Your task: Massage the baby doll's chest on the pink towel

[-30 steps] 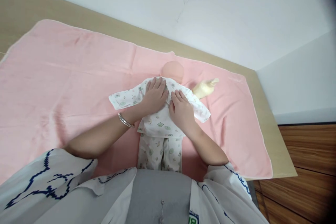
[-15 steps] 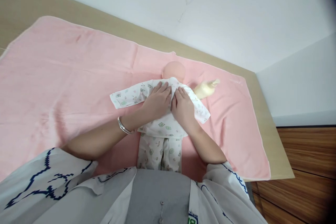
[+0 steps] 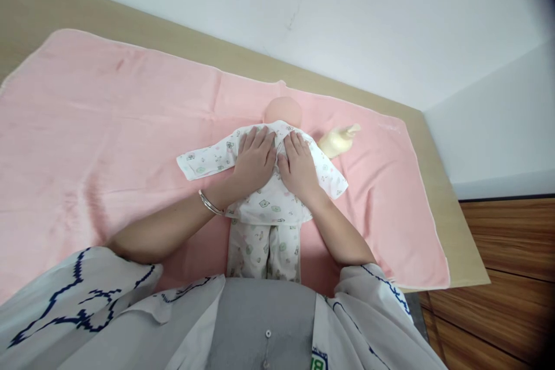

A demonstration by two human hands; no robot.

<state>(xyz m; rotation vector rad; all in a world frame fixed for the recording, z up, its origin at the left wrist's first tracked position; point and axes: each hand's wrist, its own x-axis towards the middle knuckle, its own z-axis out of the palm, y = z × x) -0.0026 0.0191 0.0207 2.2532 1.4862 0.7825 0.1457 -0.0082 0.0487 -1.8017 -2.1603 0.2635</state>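
A baby doll (image 3: pixel 283 110) lies on a pink blanket (image 3: pixel 143 104), its head away from me and its face not visible. It wears a white printed top (image 3: pixel 264 205) with sleeves spread to both sides, and matching printed trousers (image 3: pixel 249 248). My left hand (image 3: pixel 255 159) rests flat on the left side of the upper back of the top, fingers stretched out. Beside it, my right hand (image 3: pixel 298 165) lies flat on the right side, fingers extended, with the thumbs close together. Neither hand grips anything. A silver bangle (image 3: pixel 210 203) circles my left wrist.
A pale yellow pump bottle (image 3: pixel 338 141) lies on its side right of the doll's shoulder. The blanket covers a light wooden table (image 3: pixel 466 243). A white wall (image 3: pixel 368 29) rises behind it, and brown wood-grained panels (image 3: pixel 515 237) stand at the right.
My hands have flattened and moved slightly apart across the upper back of the top, the left one going leftward. The camera view has shifted a little.
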